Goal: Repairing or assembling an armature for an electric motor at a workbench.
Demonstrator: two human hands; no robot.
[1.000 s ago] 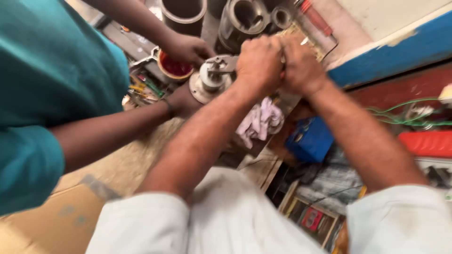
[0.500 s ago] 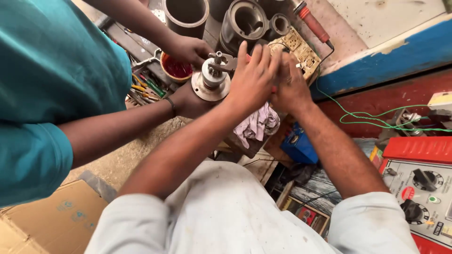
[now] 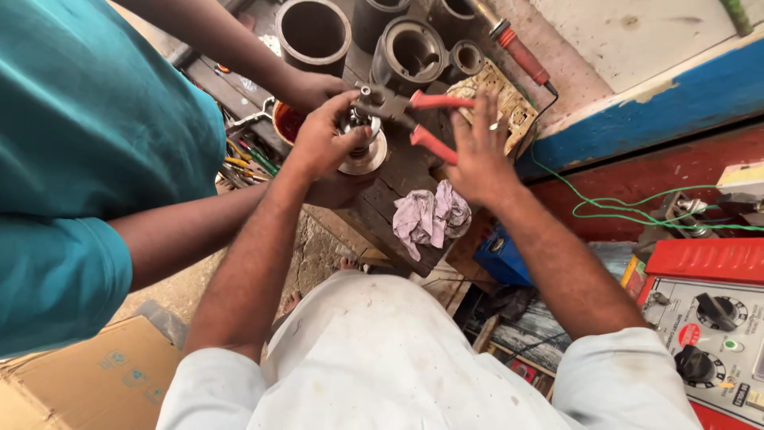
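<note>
Carefully: your left hand (image 3: 322, 135) clamps the round metal part (image 3: 362, 151), but your right hand (image 3: 473, 147), fingers spread, barely steadies the red-handled pliers (image 3: 414, 119) beside that part, so they could slip.

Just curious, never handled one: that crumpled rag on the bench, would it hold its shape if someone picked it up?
Probably not. The rag lies in soft crumpled folds, so it would likely droop. It looks thin, so probably light, and unlikely to roll off the wooden bench.

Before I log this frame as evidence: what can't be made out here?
All head view:
- What the pliers grip: their nose meets the metal part behind the left hand.
- Metal part's underside: a co-worker's hand covers it.
- Right hand: open on the handles; grip unclear.
- Meter: cut by the edge.
</note>
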